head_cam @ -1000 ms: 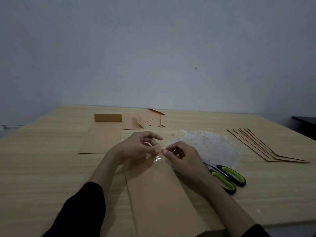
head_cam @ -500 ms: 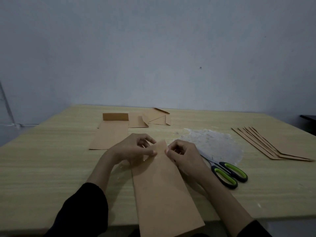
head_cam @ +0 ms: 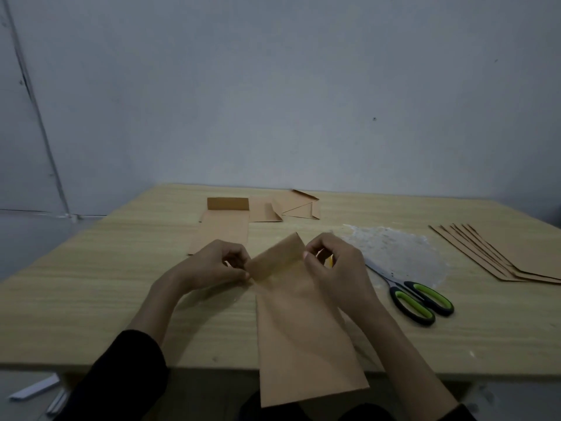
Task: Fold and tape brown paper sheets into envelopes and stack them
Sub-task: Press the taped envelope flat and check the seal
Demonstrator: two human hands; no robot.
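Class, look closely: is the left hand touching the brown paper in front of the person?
Touching. The head view shows the left hand pinching the raised flap of the paper at its left edge, with no gap visible.

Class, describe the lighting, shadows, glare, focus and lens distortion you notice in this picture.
Head view: dim, even light; soft shadows under the left hand and right hand pinching the brown envelope; the wall seam leans from wide-angle distortion; faint glints on the plastic sheet; scissors in focus.
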